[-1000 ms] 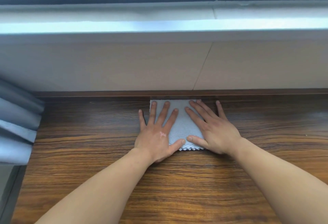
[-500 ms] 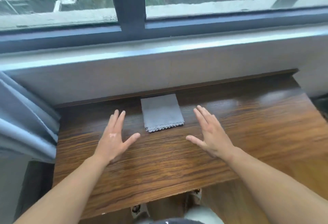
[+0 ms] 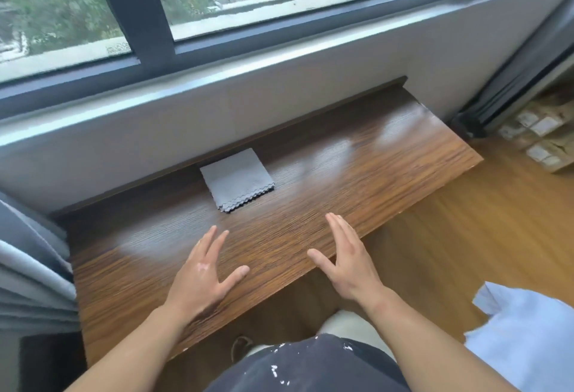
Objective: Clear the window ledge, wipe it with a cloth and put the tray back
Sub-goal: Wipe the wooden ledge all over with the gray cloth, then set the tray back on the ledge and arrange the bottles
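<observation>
Left hand (image 3: 202,276) and right hand (image 3: 348,261) are both spread open over the front edge of the ledge (image 3: 341,199), holding nothing, so the wiping looks done. The folded grey cloth (image 3: 237,178) lies flat against the back edge, left of middle, probably parked out of the way. No tray in view.

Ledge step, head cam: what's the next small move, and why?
Probably turn away to fetch the tray, which is not in view. The folded grey scalloped-edge cloth lies flat at the back of the brown wood-grain ledge, and the left hand and right hand are open, apart from it, holding nothing.
</observation>
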`<control>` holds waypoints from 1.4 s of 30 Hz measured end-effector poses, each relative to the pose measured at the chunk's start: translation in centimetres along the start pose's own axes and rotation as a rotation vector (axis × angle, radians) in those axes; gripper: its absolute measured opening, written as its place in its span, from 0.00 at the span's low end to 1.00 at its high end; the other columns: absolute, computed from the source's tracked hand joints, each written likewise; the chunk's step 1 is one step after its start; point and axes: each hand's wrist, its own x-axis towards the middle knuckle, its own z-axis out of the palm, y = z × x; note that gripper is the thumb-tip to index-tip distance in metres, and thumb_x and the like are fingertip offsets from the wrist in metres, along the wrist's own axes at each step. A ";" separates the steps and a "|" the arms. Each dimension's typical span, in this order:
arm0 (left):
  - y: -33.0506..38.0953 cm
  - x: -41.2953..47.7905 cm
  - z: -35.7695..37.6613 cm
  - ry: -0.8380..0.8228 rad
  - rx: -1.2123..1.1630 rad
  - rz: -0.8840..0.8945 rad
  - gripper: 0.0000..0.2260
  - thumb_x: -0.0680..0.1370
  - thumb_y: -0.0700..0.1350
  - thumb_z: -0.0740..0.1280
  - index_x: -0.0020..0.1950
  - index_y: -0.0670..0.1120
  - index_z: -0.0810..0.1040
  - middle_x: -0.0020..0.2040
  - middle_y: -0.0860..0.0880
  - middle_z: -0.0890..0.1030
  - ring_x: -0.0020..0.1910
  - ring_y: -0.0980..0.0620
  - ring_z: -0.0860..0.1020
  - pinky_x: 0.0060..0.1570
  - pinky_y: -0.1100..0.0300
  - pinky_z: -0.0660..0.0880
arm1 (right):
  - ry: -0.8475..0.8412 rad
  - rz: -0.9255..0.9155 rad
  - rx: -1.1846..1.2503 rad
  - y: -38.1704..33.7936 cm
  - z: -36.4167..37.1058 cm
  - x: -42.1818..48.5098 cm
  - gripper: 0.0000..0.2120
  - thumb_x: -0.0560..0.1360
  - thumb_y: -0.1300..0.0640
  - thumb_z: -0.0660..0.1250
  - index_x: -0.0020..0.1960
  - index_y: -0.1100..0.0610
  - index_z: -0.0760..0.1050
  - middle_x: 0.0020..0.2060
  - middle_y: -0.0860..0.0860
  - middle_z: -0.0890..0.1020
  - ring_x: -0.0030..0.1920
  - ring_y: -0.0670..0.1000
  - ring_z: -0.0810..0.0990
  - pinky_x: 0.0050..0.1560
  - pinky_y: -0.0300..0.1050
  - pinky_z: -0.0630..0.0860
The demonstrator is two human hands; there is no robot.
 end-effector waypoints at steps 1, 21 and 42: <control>0.6 0.0 0.4 -0.005 0.004 -0.001 0.46 0.69 0.82 0.45 0.82 0.57 0.52 0.83 0.56 0.49 0.81 0.50 0.56 0.72 0.43 0.67 | -0.003 0.013 0.014 0.5 -0.2 -0.6 0.51 0.71 0.18 0.45 0.84 0.49 0.50 0.83 0.45 0.55 0.82 0.44 0.49 0.82 0.51 0.52; 37.9 9.4 15.2 -0.261 0.070 0.297 0.45 0.69 0.81 0.49 0.80 0.56 0.60 0.78 0.54 0.67 0.76 0.52 0.66 0.73 0.51 0.66 | 0.198 0.346 0.250 29.7 -18.1 -12.2 0.50 0.69 0.18 0.49 0.82 0.48 0.58 0.79 0.44 0.64 0.78 0.46 0.62 0.78 0.49 0.62; 71.8 39.8 25.8 -0.507 0.091 0.639 0.45 0.69 0.81 0.52 0.79 0.55 0.63 0.77 0.54 0.69 0.75 0.53 0.66 0.74 0.56 0.64 | 0.341 0.726 0.249 55.7 -38.7 -2.9 0.54 0.67 0.15 0.43 0.83 0.48 0.54 0.80 0.44 0.61 0.79 0.46 0.60 0.77 0.43 0.59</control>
